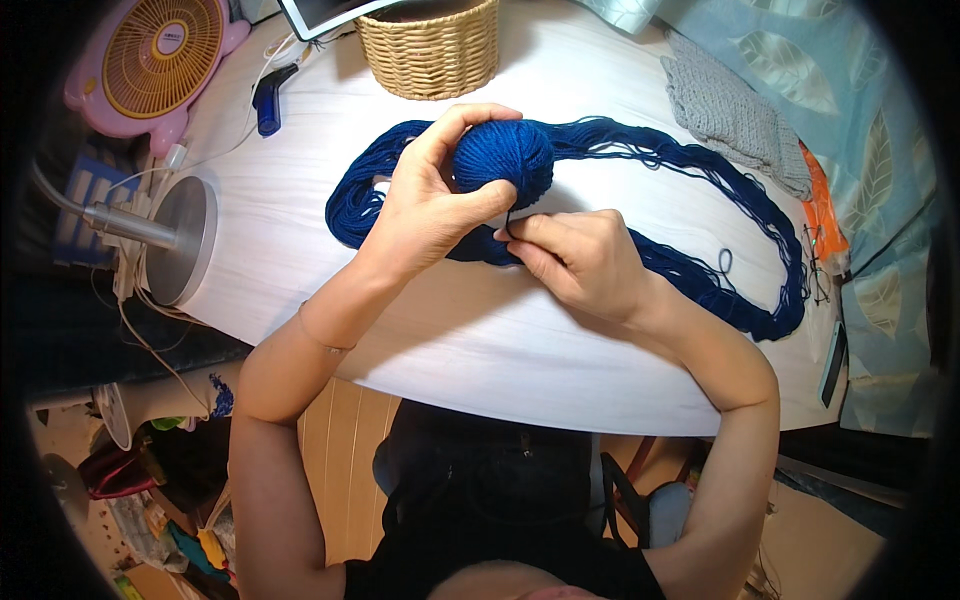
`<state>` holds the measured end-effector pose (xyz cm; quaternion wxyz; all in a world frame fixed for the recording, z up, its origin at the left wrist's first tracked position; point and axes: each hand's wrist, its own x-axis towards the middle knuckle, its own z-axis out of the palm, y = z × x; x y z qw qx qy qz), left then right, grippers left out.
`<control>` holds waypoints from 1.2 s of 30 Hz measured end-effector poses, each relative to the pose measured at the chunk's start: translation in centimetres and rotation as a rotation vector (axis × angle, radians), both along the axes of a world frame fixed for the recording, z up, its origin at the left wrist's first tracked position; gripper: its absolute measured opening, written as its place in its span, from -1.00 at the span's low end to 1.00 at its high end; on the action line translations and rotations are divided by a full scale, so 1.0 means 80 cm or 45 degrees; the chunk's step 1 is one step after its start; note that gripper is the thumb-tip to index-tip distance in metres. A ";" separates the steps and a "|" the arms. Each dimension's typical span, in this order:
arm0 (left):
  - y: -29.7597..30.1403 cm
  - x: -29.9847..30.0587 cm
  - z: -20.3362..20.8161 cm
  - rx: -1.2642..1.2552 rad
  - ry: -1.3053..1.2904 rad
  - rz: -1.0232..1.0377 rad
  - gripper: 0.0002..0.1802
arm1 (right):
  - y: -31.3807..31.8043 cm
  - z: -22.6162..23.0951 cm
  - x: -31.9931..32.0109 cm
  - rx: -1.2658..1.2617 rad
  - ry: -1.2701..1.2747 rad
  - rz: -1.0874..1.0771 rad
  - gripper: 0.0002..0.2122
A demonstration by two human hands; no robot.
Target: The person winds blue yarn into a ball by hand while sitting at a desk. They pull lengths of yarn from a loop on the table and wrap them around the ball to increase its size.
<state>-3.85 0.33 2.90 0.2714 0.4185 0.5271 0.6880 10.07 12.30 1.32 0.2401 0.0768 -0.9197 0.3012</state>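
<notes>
A round ball of dark blue yarn is gripped in my left hand, fingers over its top and thumb along its lower side. Just below the ball, my right hand pinches a single strand of yarn between thumb and forefinger; the strand runs up to the ball. Beneath both hands a large loose skein of the same blue yarn lies in a long loop on the pale table. Its left end is bunched thickly, and a small curl of strand stands out inside its right part. My hands hide part of the loop's near side.
At the back stands a wicker basket beside a white-edged tablet. A pink fan, a blue handheld object and a lamp base are on the left. Folded grey knitting, an orange item and a phone lie right.
</notes>
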 end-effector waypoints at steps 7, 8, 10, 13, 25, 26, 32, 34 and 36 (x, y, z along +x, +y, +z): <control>0.003 0.005 -0.004 -0.043 0.164 -0.073 -0.51 | 0.004 0.024 0.006 0.109 0.204 0.032 -0.90; 0.002 0.005 -0.005 -0.047 0.194 -0.083 -0.50 | 0.006 0.027 0.005 0.111 0.200 0.032 -0.90; -0.004 0.007 -0.004 -0.055 0.145 -0.097 -0.51 | 0.009 0.034 0.000 0.105 0.316 0.042 -0.88; -0.003 0.010 -0.004 -0.085 0.210 -0.121 -0.48 | 0.019 0.039 0.000 0.203 0.439 0.074 -0.87; -0.011 0.018 0.012 -0.226 -0.130 -0.302 -0.43 | 0.028 0.040 -0.001 0.067 0.442 0.182 -0.85; -0.011 0.018 0.012 -0.225 -0.131 -0.308 -0.43 | 0.030 0.044 0.000 0.026 0.418 0.178 -0.85; -0.011 0.021 0.013 -0.184 -0.047 -0.289 -0.42 | 0.036 0.050 0.000 -0.057 0.383 0.175 -0.85; -0.012 0.023 0.014 -0.170 0.046 -0.285 -0.40 | 0.038 0.051 0.001 -0.087 0.381 0.135 -0.86; -0.013 0.021 0.013 -0.153 0.127 -0.283 -0.39 | 0.040 0.052 -0.001 -0.075 0.399 0.134 -0.85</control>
